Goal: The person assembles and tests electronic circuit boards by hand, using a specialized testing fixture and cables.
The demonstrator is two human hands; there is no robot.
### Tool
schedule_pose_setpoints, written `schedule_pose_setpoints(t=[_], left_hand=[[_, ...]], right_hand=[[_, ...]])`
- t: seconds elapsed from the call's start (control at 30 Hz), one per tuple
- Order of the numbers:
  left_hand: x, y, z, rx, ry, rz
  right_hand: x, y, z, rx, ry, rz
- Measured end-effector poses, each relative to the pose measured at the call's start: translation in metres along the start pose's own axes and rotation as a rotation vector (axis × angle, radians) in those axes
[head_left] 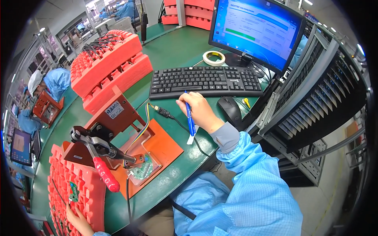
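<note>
In the head view, the right hand (198,111) pinches a blue pen (190,120), with a keyboard (204,81) just beyond it; the left hand (80,221) reaches a green circuit board (74,191) on red foam (95,192) at its fingertips, whether pinching I cannot tell; a red clamp fixture (168,144) stands between the hands
</note>
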State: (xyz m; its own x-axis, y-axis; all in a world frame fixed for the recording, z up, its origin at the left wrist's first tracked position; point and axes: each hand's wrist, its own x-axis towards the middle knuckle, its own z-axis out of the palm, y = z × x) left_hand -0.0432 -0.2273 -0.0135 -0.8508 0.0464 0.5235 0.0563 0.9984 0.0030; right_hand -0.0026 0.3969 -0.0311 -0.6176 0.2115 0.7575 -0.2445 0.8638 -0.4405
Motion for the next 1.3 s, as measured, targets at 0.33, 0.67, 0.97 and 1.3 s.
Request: schedule_pose_setpoints(t=[0.33,0.67,0.97,1.3], left_hand=[[0.001,0.002,0.002,-0.068,-0.010,0.010],[0.004,-0.010,0.007,-0.015,0.058,0.014],[0.041,0.032,-0.075,-0.299,0.384,0.030],[-0.088,0.169,-0.157,-1.057,-0.243,0.145]], right_hand=[[-0.002,0.002,0.000,-0.011,-0.004,-0.012],[0.001,0.004,0.001,-0.022,-0.019,-0.033],[-0.013,0.034,0.008,0.044,-0.010,0.150],[-0.057,-0.120,-0.008,0.433,0.084,-0.304]])
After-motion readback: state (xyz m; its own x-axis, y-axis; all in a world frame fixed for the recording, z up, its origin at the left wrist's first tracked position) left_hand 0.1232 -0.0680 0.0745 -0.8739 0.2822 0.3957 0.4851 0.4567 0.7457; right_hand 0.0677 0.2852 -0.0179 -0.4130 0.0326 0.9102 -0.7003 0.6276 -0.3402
